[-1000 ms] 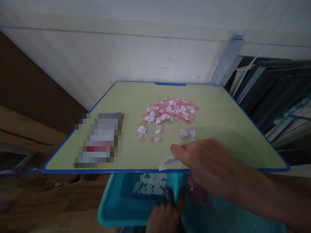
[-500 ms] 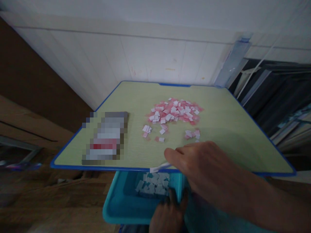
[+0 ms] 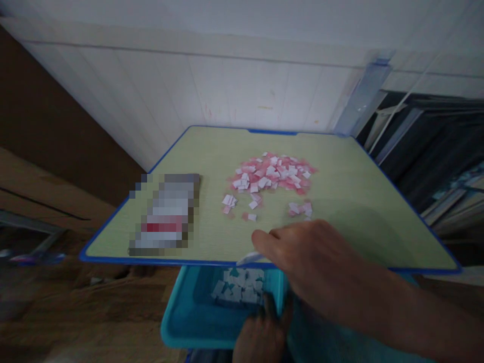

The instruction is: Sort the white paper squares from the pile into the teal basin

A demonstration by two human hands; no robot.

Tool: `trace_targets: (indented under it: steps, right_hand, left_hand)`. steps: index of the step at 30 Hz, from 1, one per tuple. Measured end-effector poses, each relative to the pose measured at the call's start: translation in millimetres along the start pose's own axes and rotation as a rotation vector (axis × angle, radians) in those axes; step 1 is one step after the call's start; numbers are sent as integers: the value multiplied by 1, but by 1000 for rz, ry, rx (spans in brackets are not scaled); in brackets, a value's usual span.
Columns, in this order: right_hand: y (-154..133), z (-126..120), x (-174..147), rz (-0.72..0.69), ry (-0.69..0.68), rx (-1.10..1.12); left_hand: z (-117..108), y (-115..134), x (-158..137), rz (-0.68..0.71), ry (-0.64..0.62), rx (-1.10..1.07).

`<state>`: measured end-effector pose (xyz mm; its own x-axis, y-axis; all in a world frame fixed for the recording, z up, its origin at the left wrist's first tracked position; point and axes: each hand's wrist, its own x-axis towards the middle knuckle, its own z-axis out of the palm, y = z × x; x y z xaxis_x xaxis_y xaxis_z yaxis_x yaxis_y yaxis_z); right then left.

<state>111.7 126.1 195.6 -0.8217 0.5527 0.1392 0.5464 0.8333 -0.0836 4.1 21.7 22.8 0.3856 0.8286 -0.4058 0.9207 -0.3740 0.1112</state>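
Note:
My right hand (image 3: 306, 252) hovers over the near edge of the board, its thumb and fingers pinched on slim white tweezers (image 3: 250, 258). Their tip points left above the turquoise plastic basin (image 3: 177, 322); the rest is hidden by my hand. Lower down, my left hand (image 3: 260, 333) is at the basin's right side, finger and thumb either side of its wall; the grip is dim. Inside the basin lie several small white square pieces (image 3: 242, 290). A loose pile of small white and pink squares (image 3: 272, 172) spreads over the board, with little groups nearer me.
The pale green board (image 3: 212, 151) has a blue rim. On its left lies a flat blurred-out item (image 3: 166, 212). Behind stands a white panelled wall (image 3: 234, 91). Dark stacked panels (image 3: 434, 131) lean at the right, and a brown box (image 3: 49, 191) is at the left.
A white square visible at the tweezers' tip earlier no longer shows there. My right hand has shifted slightly left. My left hand and the pile look the same.

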Motion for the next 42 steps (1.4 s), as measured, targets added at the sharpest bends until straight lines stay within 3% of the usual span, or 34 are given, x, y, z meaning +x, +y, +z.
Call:
trace_targets:
  steps: [6, 11, 14, 17, 23, 29, 34, 42]
  right_hand:
    - [60, -24, -25, 295, -4, -334]
    - [92, -19, -45, 329, -153, -357]
    - [98, -14, -55, 278, -229, -276]
    - [101, -17, -63, 210, -204, -238]
    - [112, -21, -59, 331, -157, -350]
    - [122, -17, -70, 221, -184, -314]
    - [120, -25, -75, 245, -148, -306]
    - [121, -13, -73, 264, -109, -233]
  left_hand:
    - [10, -1, -2, 22, 152, 105]
    - [10, -4, -1, 57, 125, 105]
    - [7, -7, -1, 64, 82, 92]
    - [5, -8, 0, 76, 41, 78]
    - [4, -9, 1, 70, 10, 69]
    - [4, -10, 2, 73, -9, 58]
    - [3, -11, 1, 60, 17, 68]
    - [3, -11, -1, 63, -6, 58]
